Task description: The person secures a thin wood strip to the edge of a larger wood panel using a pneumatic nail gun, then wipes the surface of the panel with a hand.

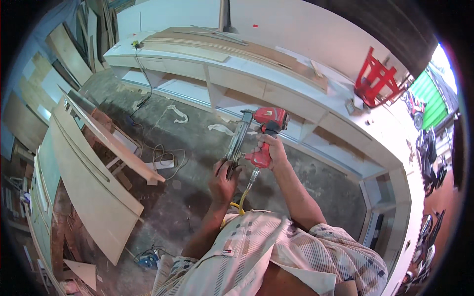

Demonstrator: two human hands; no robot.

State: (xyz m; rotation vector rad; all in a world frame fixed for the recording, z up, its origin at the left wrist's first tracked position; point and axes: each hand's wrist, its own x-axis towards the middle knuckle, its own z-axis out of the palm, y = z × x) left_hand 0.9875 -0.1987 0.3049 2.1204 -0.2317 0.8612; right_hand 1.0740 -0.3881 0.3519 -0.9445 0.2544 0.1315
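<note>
A red and black air nail gun [270,117] is held up in front of my body, above the concrete floor. My right hand [274,152] is wrapped round its red handle. At the lower end of the gun's long metal magazine, my left hand [224,181] has its fingers closed on the rail. Whether any nails sit in the magazine, I cannot tell. From a metal coupling at the base of the handle, a yellow air hose [243,200] runs down toward my shirt, where the rest of it is hidden.
A long white cabinet [237,81] with bare compartments curves across the far side and right. Thin boards [197,42] and a red plastic stool [377,81] lie on top. Left stands a workbench with a pale panel [94,192]. A cable [160,155] and blue power tool [148,260] lie on the floor.
</note>
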